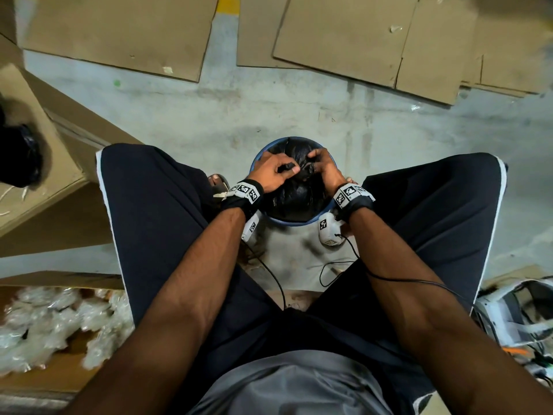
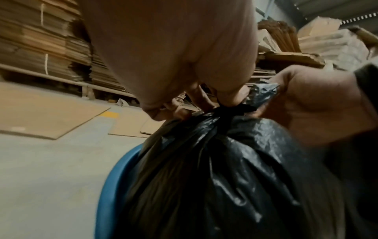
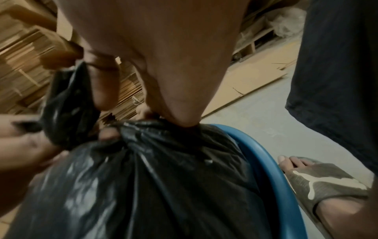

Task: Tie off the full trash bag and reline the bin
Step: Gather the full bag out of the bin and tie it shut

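Observation:
A full black trash bag (image 1: 294, 196) sits in a blue bin (image 1: 256, 159) on the floor between my knees. Its top is gathered into a twisted neck (image 2: 231, 110) with a loose tail (image 3: 67, 105) sticking up. My left hand (image 1: 288, 169) pinches a strip of the bag's plastic at the neck, fingers curled. My right hand (image 1: 314, 164) grips the gathered plastic on the other side, fingers dug into the folds. In the wrist views the two hands meet over the neck, left hand (image 2: 227, 97) and right hand (image 3: 184, 119). The blue rim (image 3: 270, 169) shows beside the bag.
Flattened cardboard sheets (image 1: 119, 34) lie on the grey floor ahead. Another black bag (image 1: 18, 157) rests on a cardboard box at the left. A box of clear plastic packets (image 1: 54, 322) is at my lower left, cables and gear (image 1: 514, 319) at my right. My sandalled foot (image 3: 323, 182) stands beside the bin.

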A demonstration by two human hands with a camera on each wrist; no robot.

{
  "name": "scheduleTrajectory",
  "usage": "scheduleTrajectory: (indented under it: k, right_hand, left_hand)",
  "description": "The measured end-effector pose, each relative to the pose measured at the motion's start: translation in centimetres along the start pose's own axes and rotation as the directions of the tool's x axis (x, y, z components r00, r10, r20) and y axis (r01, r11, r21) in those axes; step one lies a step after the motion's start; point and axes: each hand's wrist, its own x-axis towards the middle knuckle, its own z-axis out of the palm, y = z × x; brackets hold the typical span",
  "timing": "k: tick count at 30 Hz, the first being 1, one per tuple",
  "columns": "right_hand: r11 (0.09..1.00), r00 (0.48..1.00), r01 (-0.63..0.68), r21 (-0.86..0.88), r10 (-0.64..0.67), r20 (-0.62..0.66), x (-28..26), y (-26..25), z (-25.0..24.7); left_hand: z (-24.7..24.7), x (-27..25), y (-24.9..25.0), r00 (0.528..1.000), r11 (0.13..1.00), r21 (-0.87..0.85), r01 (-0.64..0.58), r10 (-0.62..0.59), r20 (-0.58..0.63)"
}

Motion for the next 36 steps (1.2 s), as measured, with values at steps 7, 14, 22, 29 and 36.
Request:
scheduleTrajectory:
  k: [7, 14, 22, 29, 36]
  right_hand:
    - [0.979, 0.985, 0.068, -0.190, -0.036, 0.168, -0.6, -0.2, -1.3]
    - [0.951, 0.981, 0.179, -0.254, -0.154, 0.114, -1.1, 0.3, -2.0]
    - [0.955, 0.989, 0.142, -0.260, -0.130, 0.065, -0.3, 1.0, -2.0]
    - [0.853, 0.986, 0.158, -0.497, -0.160, 0.040, -0.1, 0.5, -2.3]
    - [0.915, 0.989, -0.008, -0.403, 0.067, 0.131, 1.2, 1.0, -1.8]
  left_hand:
    - [-1.8, -1.2, 1.1, 0.990, 0.992, 0.061, -0.111, 0.115, -0.079]
    - [-1.3, -1.6, 2.3, 0.989, 0.986, 0.138, -0.094, 0.108, -0.098]
    - [-0.5, -1.7, 3.0, 0.975, 0.924, 0.341, -0.172, 0.210, -0.077]
    - [2.2, -2.8, 2.9, 0.915, 0.919, 0.354, -0.175, 0.284, -0.285]
    - [2.3, -3.1, 2.2, 0.911, 0.950, 0.296, -0.099, 0.206, -0.357]
